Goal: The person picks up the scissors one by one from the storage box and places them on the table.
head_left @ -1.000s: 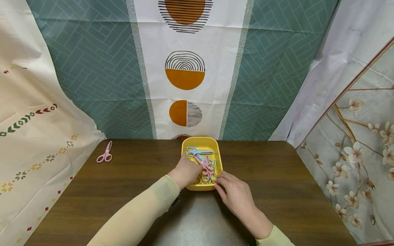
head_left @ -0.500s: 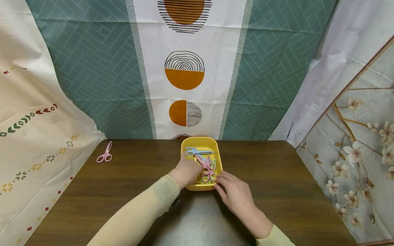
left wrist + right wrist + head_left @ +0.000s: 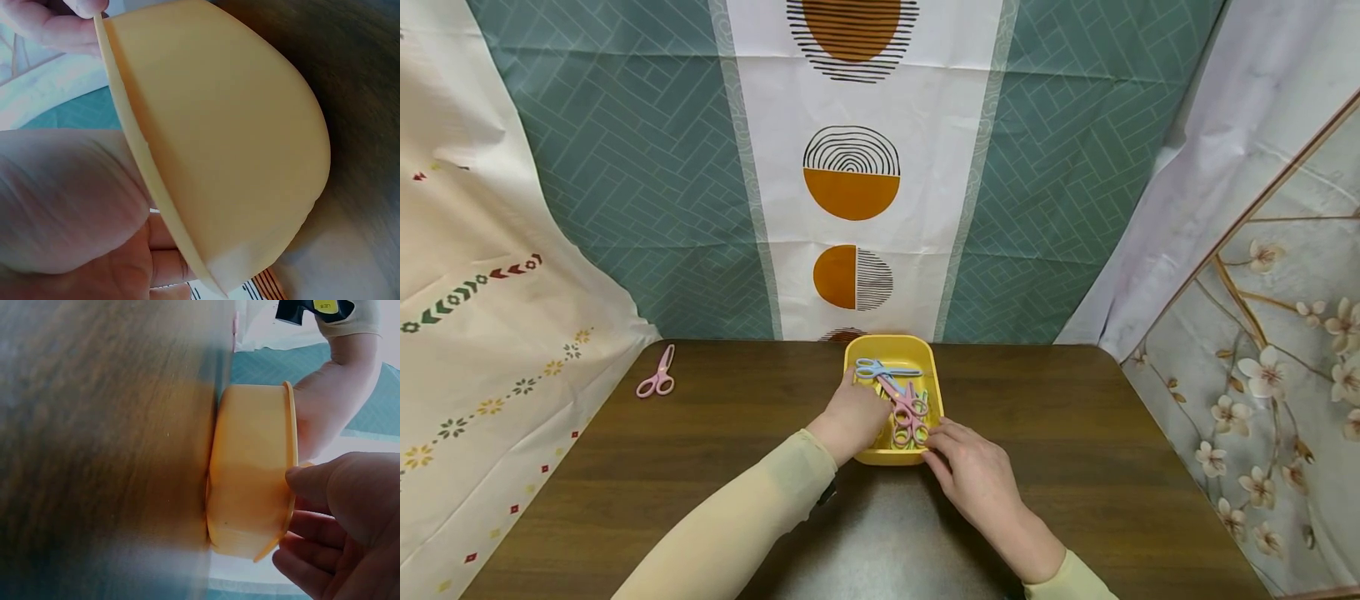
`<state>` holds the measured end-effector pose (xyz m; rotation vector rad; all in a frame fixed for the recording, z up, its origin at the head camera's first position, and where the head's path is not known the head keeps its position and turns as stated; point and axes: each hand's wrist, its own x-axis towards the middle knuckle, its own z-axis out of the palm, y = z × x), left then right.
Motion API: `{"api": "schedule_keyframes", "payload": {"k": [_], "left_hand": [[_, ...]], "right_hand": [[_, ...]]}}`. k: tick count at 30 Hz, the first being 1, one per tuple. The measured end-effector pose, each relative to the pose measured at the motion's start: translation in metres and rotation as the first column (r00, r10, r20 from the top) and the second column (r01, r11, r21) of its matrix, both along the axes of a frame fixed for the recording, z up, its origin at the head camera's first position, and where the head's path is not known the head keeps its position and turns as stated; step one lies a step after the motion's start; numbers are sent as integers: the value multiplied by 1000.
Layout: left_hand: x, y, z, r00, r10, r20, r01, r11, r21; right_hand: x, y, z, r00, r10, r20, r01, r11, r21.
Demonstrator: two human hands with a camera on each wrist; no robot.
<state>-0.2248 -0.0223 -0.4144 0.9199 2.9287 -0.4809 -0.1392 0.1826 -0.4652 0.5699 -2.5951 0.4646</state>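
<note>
A yellow plastic bin (image 3: 891, 457) stands near the far edge of the table, with several small scissors piled inside. My left hand (image 3: 859, 414) reaches over the bin's left side into it; its fingertips are hidden among the scissors, and I cannot tell what they hold. Beside those fingers lie pink scissors (image 3: 901, 404). Light-blue scissors (image 3: 887, 372) lie across the far part of the pile. At the near right corner, my right hand (image 3: 976, 471) grips the bin's rim, thumb outside and fingers over the edge, as the right wrist view shows the same bin (image 3: 250, 469).
Another pair of pink scissors (image 3: 657, 377) lies alone on the dark wooden table (image 3: 730, 400) at its far left corner. A patterned curtain (image 3: 647, 167) hangs behind the table's far edge. Flowered cloth (image 3: 1262, 400) covers the right side, cream cloth (image 3: 512, 350) the left.
Almost nothing differs: both hands stay at the bin, and the visible scissors keep nearly the same places.
</note>
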Motion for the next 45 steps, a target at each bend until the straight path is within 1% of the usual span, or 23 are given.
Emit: {"api": "schedule_keyframes", "payload": {"k": [5,12,19,27,32,36,41,45], "left_hand": [[1,-1,0,1000,9,-9,-9,1000,-16],[6,-1,4,998,13,-58,-14,999,-32],[11,-5,10,997,-8,-81,6,1000,-20],[16,-14,12,998,-19,-64,23,998,60],[21,-18,16,997,-26,-72,33,994,100],[26,-23,18,995,-33,-98,47,989,139],[30,-30,19,986,-51,-158,80,980,184],[33,-35,20,980,-59,-189,99,973,211]], "right_hand": [[0,0,0,1000,4,1,-4,1000,-5],[1,0,0,1000,4,-8,-4,1000,-6],[1,0,1,1000,5,-5,-5,1000,-5],[0,0,1,1000,0,4,0,1000,2],[0,-1,1,1000,-9,7,9,1000,13],[0,-1,1,1000,-10,10,10,1000,14],[0,-1,1,1000,-7,5,7,1000,10],[0,-2,1,1000,-5,2,5,1000,6]]}}
